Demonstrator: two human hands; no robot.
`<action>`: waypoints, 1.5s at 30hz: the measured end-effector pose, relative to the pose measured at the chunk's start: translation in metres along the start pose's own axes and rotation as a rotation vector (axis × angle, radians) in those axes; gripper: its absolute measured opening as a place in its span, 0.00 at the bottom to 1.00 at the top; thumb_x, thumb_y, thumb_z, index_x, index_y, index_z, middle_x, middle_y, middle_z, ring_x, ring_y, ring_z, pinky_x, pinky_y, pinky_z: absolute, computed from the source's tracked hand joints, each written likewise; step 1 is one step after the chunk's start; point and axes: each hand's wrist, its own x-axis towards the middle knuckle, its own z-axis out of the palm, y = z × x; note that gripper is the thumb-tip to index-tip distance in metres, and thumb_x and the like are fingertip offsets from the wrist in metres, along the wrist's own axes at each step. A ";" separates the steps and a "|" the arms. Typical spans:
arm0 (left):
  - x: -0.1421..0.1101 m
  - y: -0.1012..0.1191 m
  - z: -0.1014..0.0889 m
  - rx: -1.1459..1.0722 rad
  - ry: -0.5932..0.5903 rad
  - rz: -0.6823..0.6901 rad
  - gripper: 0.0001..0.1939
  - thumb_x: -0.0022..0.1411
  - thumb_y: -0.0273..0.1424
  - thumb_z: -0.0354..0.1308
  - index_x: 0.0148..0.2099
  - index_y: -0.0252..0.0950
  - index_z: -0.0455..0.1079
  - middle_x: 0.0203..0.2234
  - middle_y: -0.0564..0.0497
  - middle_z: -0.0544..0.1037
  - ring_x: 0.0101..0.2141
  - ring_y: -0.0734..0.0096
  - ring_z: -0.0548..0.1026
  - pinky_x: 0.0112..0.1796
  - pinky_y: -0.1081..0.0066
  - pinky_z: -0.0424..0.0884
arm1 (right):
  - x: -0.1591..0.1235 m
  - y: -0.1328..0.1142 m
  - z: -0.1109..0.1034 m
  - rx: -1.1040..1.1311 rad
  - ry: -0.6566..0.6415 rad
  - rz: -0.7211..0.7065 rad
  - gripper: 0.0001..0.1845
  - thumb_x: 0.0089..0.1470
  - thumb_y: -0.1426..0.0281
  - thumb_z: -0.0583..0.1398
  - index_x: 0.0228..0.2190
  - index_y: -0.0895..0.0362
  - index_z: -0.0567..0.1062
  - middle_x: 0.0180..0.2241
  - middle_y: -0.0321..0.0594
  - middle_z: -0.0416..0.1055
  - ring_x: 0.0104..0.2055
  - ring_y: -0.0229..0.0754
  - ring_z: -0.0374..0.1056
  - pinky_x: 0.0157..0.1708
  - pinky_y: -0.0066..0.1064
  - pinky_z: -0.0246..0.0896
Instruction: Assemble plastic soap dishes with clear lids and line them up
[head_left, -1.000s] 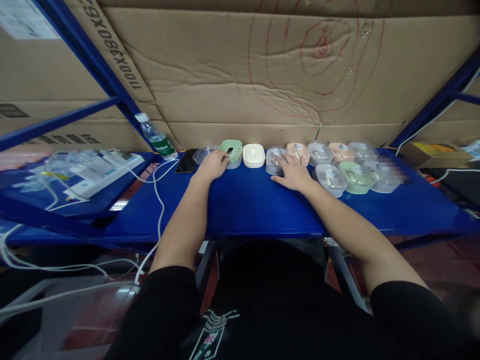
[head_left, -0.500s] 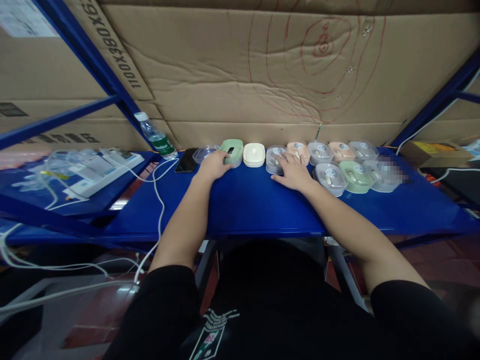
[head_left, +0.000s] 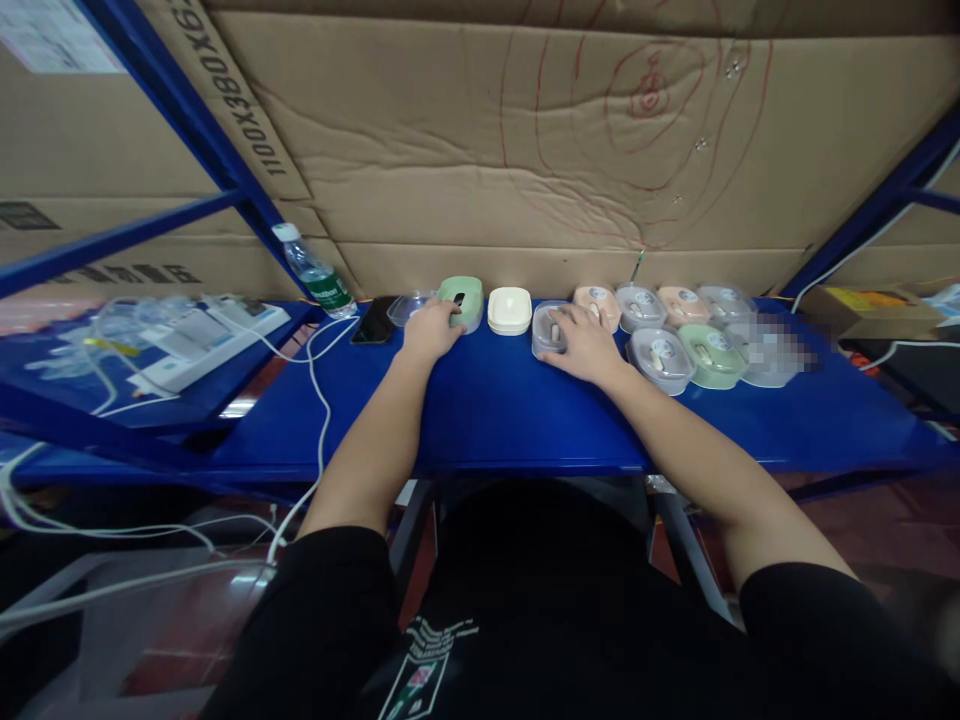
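My left hand (head_left: 430,332) is closed against the left and front sides of a pale green plastic box (head_left: 468,291) with a dark slot in its top. A clear plastic lid (head_left: 403,307) lies just left of that hand, partly hidden by it. My right hand (head_left: 589,345) lies over a grey lidded box (head_left: 545,329), fingers bent across its top and thumb at the front edge. Between the two hands stands a cream box (head_left: 510,308), touched by neither. Behind my right hand, partly covered by its fingers, sits a peach box (head_left: 609,302).
Several lidded boxes, such as a green one (head_left: 717,365) and a grey one (head_left: 660,372), stand in rows on the right of the blue table (head_left: 517,420). At left are a black phone (head_left: 373,322), a water bottle (head_left: 322,280) and a white cable (head_left: 325,400). Cardboard (head_left: 450,130) rises behind.
The fingers and thumb of my right hand have drawn in slightly around the grey box. My left hand stays at the green box with hardly any shift. The view has tilted a little.
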 end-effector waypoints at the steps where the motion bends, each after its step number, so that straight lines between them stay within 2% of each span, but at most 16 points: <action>1: -0.001 0.002 -0.002 0.000 0.004 -0.008 0.21 0.63 0.37 0.70 0.57 0.39 0.79 0.59 0.36 0.77 0.56 0.42 0.78 0.58 0.48 0.75 | 0.000 0.001 0.001 -0.005 -0.014 -0.001 0.45 0.58 0.49 0.69 0.70 0.54 0.69 0.73 0.55 0.63 0.75 0.72 0.56 0.74 0.73 0.41; 5: -0.009 0.015 -0.012 -0.050 0.093 0.010 0.24 0.67 0.40 0.68 0.62 0.39 0.76 0.60 0.37 0.74 0.58 0.43 0.78 0.59 0.50 0.74 | 0.001 0.003 0.002 0.017 -0.049 -0.025 0.44 0.55 0.51 0.72 0.68 0.56 0.72 0.72 0.55 0.65 0.74 0.69 0.59 0.72 0.64 0.54; 9: -0.019 0.039 -0.017 -0.140 0.162 0.182 0.23 0.70 0.39 0.64 0.63 0.37 0.75 0.61 0.39 0.74 0.61 0.47 0.75 0.62 0.53 0.72 | -0.001 -0.006 -0.002 0.094 -0.008 -0.053 0.44 0.49 0.46 0.75 0.60 0.56 0.78 0.65 0.54 0.72 0.68 0.66 0.67 0.69 0.57 0.61; 12: -0.027 0.056 -0.013 -0.185 0.084 0.328 0.20 0.70 0.39 0.64 0.61 0.38 0.76 0.59 0.41 0.76 0.59 0.51 0.76 0.61 0.55 0.72 | -0.003 -0.013 0.001 0.118 0.020 -0.057 0.48 0.47 0.47 0.76 0.63 0.55 0.76 0.67 0.54 0.69 0.69 0.67 0.65 0.69 0.58 0.61; 15: -0.032 0.066 -0.007 -0.210 -0.009 0.436 0.21 0.70 0.40 0.64 0.61 0.39 0.77 0.59 0.43 0.76 0.54 0.54 0.78 0.58 0.57 0.75 | -0.003 -0.013 0.005 0.134 -0.006 -0.073 0.45 0.50 0.52 0.75 0.65 0.56 0.74 0.68 0.55 0.69 0.71 0.66 0.63 0.70 0.57 0.59; 20: -0.031 0.066 0.000 -0.214 -0.032 0.482 0.22 0.68 0.39 0.67 0.61 0.40 0.77 0.60 0.43 0.76 0.53 0.55 0.79 0.57 0.57 0.75 | -0.001 -0.004 0.007 0.303 0.088 -0.081 0.37 0.55 0.53 0.71 0.61 0.57 0.77 0.63 0.53 0.74 0.67 0.59 0.70 0.69 0.51 0.64; 23: -0.028 0.062 0.003 -0.224 -0.034 0.508 0.25 0.66 0.39 0.70 0.62 0.39 0.76 0.60 0.42 0.76 0.53 0.55 0.79 0.56 0.57 0.76 | 0.001 0.002 0.011 0.384 0.126 -0.073 0.36 0.56 0.51 0.70 0.61 0.55 0.78 0.64 0.52 0.75 0.67 0.59 0.70 0.69 0.55 0.64; 27: -0.026 0.060 0.008 -0.215 -0.026 0.557 0.27 0.63 0.41 0.73 0.62 0.41 0.76 0.58 0.43 0.77 0.55 0.53 0.79 0.56 0.56 0.77 | 0.004 0.009 0.019 0.464 0.149 -0.121 0.38 0.51 0.49 0.74 0.59 0.53 0.80 0.63 0.52 0.76 0.69 0.64 0.69 0.69 0.61 0.62; 31: -0.027 0.062 0.011 -0.212 0.002 0.578 0.29 0.64 0.45 0.72 0.64 0.42 0.75 0.57 0.42 0.77 0.56 0.51 0.79 0.57 0.54 0.77 | 0.006 0.009 0.020 0.555 0.189 -0.151 0.34 0.53 0.49 0.73 0.56 0.51 0.81 0.59 0.50 0.79 0.62 0.61 0.75 0.64 0.61 0.69; 34: -0.027 0.063 0.013 -0.223 0.009 0.593 0.34 0.64 0.47 0.72 0.68 0.44 0.72 0.59 0.42 0.76 0.59 0.49 0.77 0.58 0.54 0.77 | 0.005 0.006 0.014 0.580 0.246 -0.116 0.30 0.55 0.48 0.71 0.53 0.51 0.82 0.56 0.50 0.80 0.59 0.59 0.77 0.60 0.58 0.73; 37: -0.027 0.064 0.013 -0.218 0.044 0.633 0.43 0.63 0.45 0.73 0.75 0.43 0.63 0.63 0.39 0.74 0.62 0.47 0.75 0.60 0.52 0.75 | 0.002 0.002 0.006 0.623 0.385 -0.097 0.30 0.55 0.44 0.69 0.49 0.52 0.82 0.52 0.49 0.83 0.56 0.59 0.78 0.60 0.58 0.73; 39: -0.026 0.065 0.012 -0.178 0.110 0.667 0.47 0.64 0.43 0.73 0.78 0.43 0.57 0.65 0.37 0.73 0.63 0.44 0.74 0.62 0.48 0.72 | 0.000 0.000 0.002 0.702 0.486 -0.064 0.32 0.56 0.38 0.66 0.46 0.51 0.82 0.48 0.48 0.83 0.53 0.59 0.80 0.56 0.58 0.75; 41: -0.026 0.067 0.009 -0.109 0.189 0.690 0.49 0.65 0.42 0.73 0.80 0.42 0.55 0.68 0.34 0.71 0.65 0.40 0.72 0.64 0.45 0.69 | 0.000 -0.001 0.000 0.847 0.542 0.012 0.36 0.57 0.32 0.61 0.45 0.50 0.81 0.45 0.47 0.83 0.48 0.57 0.81 0.46 0.53 0.80; 43: -0.026 0.068 0.005 -0.045 0.251 0.712 0.47 0.67 0.42 0.71 0.80 0.42 0.55 0.71 0.33 0.67 0.68 0.37 0.69 0.65 0.43 0.67 | 0.001 -0.001 0.001 1.014 0.545 0.109 0.41 0.57 0.27 0.55 0.44 0.50 0.78 0.41 0.45 0.83 0.42 0.54 0.83 0.33 0.45 0.79; 45: -0.027 0.070 0.001 -0.007 0.286 0.753 0.40 0.70 0.42 0.68 0.78 0.43 0.59 0.74 0.34 0.64 0.70 0.38 0.68 0.65 0.44 0.67 | 0.004 0.000 0.003 1.140 0.529 0.200 0.43 0.57 0.25 0.51 0.43 0.50 0.75 0.35 0.43 0.81 0.35 0.50 0.82 0.25 0.38 0.74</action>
